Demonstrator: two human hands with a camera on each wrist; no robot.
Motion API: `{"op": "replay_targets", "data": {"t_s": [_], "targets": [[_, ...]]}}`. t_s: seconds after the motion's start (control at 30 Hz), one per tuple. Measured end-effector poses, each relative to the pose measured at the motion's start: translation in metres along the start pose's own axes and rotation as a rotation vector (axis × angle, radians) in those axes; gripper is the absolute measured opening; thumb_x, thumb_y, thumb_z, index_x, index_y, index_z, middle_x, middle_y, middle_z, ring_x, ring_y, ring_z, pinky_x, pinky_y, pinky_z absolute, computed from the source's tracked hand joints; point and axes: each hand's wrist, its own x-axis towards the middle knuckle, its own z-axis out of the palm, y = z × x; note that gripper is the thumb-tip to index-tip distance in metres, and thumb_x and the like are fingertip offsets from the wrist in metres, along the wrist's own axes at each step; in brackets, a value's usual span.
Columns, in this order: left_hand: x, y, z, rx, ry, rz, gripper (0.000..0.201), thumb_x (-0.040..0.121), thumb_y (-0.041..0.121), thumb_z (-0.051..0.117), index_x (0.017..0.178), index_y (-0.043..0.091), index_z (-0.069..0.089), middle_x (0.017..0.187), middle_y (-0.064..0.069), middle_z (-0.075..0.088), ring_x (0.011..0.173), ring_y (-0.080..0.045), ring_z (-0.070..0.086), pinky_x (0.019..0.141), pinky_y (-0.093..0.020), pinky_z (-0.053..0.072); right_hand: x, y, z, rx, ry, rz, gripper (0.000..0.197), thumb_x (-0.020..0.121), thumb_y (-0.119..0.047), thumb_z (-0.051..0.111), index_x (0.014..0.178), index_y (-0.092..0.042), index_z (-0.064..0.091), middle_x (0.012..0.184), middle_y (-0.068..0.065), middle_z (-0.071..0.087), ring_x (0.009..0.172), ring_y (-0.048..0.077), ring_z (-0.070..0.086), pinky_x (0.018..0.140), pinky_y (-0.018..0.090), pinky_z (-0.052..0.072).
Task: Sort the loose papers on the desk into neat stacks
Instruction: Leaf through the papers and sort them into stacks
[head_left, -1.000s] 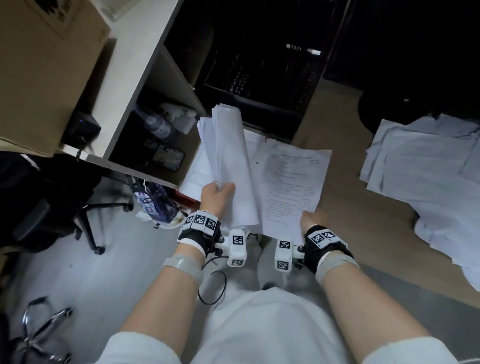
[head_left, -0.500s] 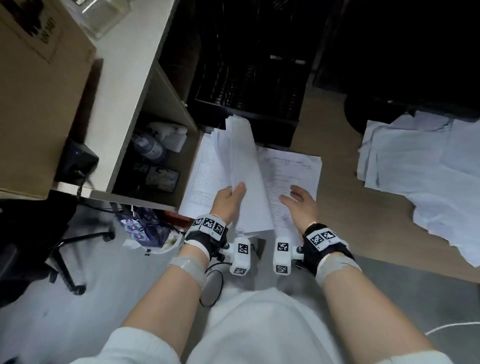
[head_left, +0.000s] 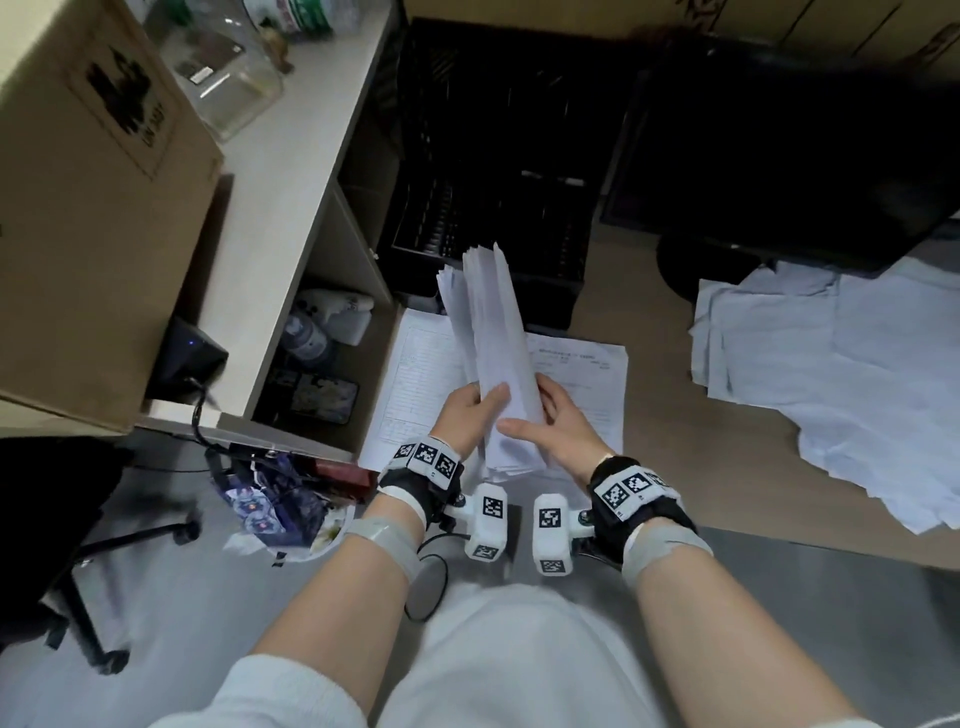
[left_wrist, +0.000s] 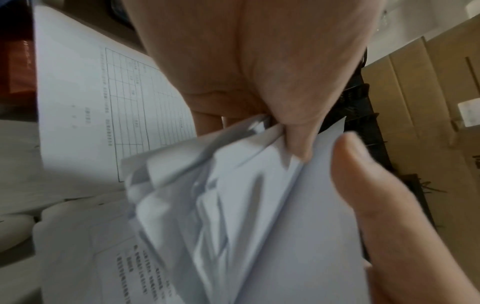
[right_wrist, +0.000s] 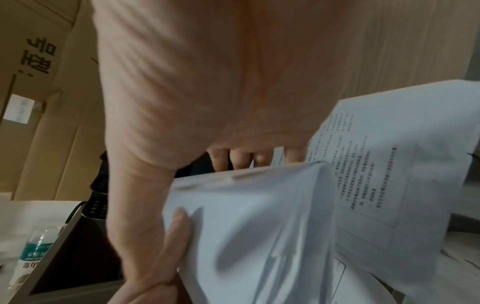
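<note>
A thick bundle of white papers (head_left: 493, 332) stands tilted on its near edge over the wooden desk (head_left: 649, 431). My left hand (head_left: 475, 402) grips its lower left side, thumb on the front. My right hand (head_left: 540, 415) clasps the lower right side, with the thumb across the front and the fingers behind. In the left wrist view the bundle (left_wrist: 259, 205) fans between thumb and fingers. The right wrist view shows the bundle (right_wrist: 259, 216) against my thumb. Two printed sheets (head_left: 415, 374) (head_left: 587, 374) lie flat beneath. A loose, untidy pile of papers (head_left: 831, 374) covers the desk's right side.
A black wire tray (head_left: 493, 182) stands just behind the bundle and a dark monitor (head_left: 779, 156) at the back right. On the left, a shelf unit (head_left: 291, 171) carries a cardboard box (head_left: 88, 208) and a clear container (head_left: 228, 67). A bottle (head_left: 306, 338) sits in its cubby. A chair base (head_left: 104, 571) stands on the floor.
My right hand left the flat printed sheet and moved left onto the bundle. The bundle has turned more edge-on and both hands hold it.
</note>
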Motion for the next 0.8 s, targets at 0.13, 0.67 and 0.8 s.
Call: {"op": "replay_targets", "data": {"t_s": [0.13,0.67,0.8], "targets": [[0.004,0.002,-0.001,0.076,0.05,-0.01,0.019,0.091,0.021,0.062,0.073,0.016,0.062,0.064,0.004,0.061,0.062,-0.019,0.056,0.056,-0.024,0.043,0.006,0.004,-0.01,-0.103,0.306,0.061,0.032,0.089,-0.014,0.066,0.12,-0.014,0.058,0.116,0.004,0.068,0.103,0.023,0.064,0.085,0.032,0.052],[0.002,0.014,-0.002,-0.082,0.074,-0.015,0.034,0.096,0.006,0.057,0.064,0.015,0.049,0.045,0.013,0.045,0.043,-0.006,0.046,0.041,-0.012,0.036,0.003,0.033,-0.042,-0.078,0.636,0.159,0.028,0.095,-0.027,0.06,0.107,-0.004,0.069,0.11,0.009,0.068,0.108,0.031,0.061,0.088,0.032,0.047],[0.0,0.023,0.013,-0.075,0.028,0.029,0.04,0.096,0.003,0.055,0.062,0.017,0.042,0.043,0.016,0.04,0.036,0.002,0.038,0.043,-0.015,0.034,-0.01,0.034,-0.055,-0.107,0.746,0.217,0.048,0.093,-0.034,0.065,0.128,-0.001,0.062,0.13,0.01,0.063,0.116,0.028,0.059,0.099,0.033,0.044]]}}
